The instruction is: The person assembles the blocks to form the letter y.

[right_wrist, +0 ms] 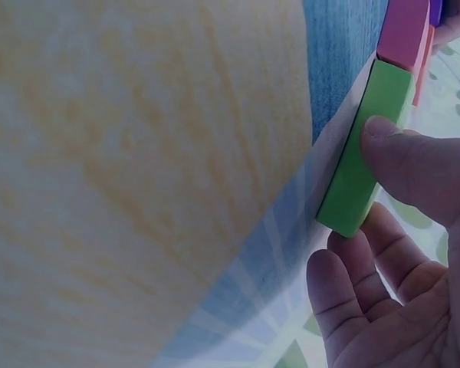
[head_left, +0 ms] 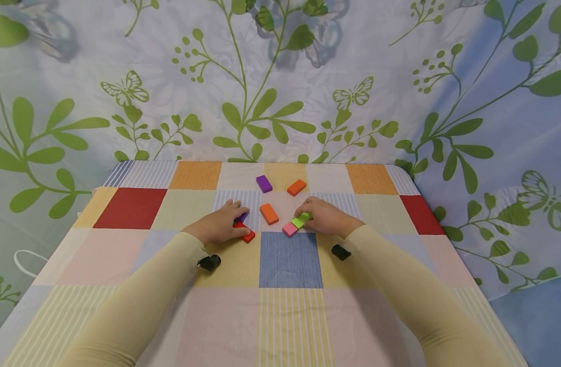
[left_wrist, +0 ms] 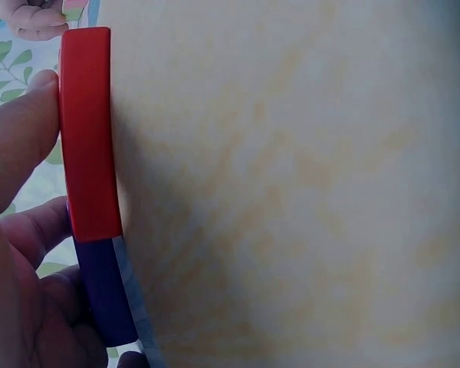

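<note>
My left hand (head_left: 218, 227) is low over a red block (head_left: 248, 237) and a purple block (left_wrist: 107, 295) that lie end to end. Its thumb presses the red one, and its curled fingers are around the purple one, which is partly hidden in the head view. With my right hand (head_left: 325, 216) I grip a lime green block (right_wrist: 366, 153), thumb on its near face and fingers at its far end. A pink block (head_left: 289, 229) meets the green block end to end, toward the left.
Between the hands lies an orange block (head_left: 269, 214). Farther back are another purple block (head_left: 264, 183) and a second orange block (head_left: 296, 187). All lie on a patchwork cloth (head_left: 289, 260) over the table, with a leaf-patterned curtain (head_left: 170, 71) behind.
</note>
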`<action>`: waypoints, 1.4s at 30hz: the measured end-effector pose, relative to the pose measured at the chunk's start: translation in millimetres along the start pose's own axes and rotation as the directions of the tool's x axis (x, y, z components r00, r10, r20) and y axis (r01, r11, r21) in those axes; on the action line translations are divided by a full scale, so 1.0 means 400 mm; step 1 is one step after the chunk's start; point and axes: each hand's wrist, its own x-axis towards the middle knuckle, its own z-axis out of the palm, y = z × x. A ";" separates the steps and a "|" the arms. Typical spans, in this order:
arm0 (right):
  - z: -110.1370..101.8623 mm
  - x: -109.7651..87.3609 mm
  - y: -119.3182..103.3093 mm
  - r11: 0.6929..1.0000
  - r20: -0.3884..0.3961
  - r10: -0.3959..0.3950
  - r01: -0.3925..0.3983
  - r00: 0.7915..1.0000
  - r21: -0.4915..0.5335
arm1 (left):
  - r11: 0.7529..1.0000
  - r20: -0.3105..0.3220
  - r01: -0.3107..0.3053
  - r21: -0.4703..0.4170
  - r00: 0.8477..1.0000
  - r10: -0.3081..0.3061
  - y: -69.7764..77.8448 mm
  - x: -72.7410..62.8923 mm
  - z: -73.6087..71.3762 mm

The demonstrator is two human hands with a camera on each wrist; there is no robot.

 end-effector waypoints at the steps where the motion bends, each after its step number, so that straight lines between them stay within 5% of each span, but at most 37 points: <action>1: 0.000 0.000 0.000 1.000 -0.001 0.000 0.000 1.000 0.001 | 1.000 -0.001 0.000 0.000 1.000 0.000 0.000 0.000 0.000; 24: 0.002 -0.007 -0.004 0.999 -0.018 -0.041 0.041 0.999 0.016 | 1.000 -0.012 -0.024 0.001 1.000 0.024 0.006 -0.006 -0.008; 33: 0.001 -0.007 0.001 0.999 -0.017 -0.051 0.051 0.999 0.003 | 0.997 -0.044 -0.035 0.076 0.998 0.039 0.019 -0.004 -0.016; 42: -0.006 -0.010 0.020 0.999 -0.032 -0.046 0.046 0.998 0.002 | 0.987 -0.131 -0.128 0.095 0.982 0.139 0.068 0.000 -0.001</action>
